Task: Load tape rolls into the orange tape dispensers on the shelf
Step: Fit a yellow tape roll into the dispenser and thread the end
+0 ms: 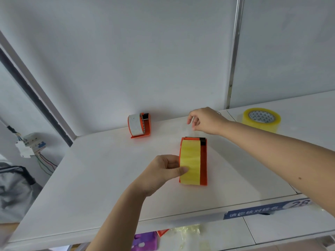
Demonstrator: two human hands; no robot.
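An orange tape dispenser (203,165) lies on the white shelf (101,171) with a yellow tape roll (190,160) seated in it. My left hand (163,172) grips the roll and dispenser from the left, thumb on the yellow tape. My right hand (204,120) hovers just beyond the dispenser's far end, fingers curled and pinched; a thin clear strip may run from them, but I cannot tell. A second orange dispenser (143,126) holding a white roll (133,126) stands at the back by the wall. A loose yellowish tape roll (261,119) sits at the back right.
A metal upright (233,57) divides the back panels. A blue label strip (266,208) runs along the shelf's front edge. Below the shelf are purple items (145,240) and crumpled clear tape (186,230). An electrical breaker with wires (30,144) hangs at left.
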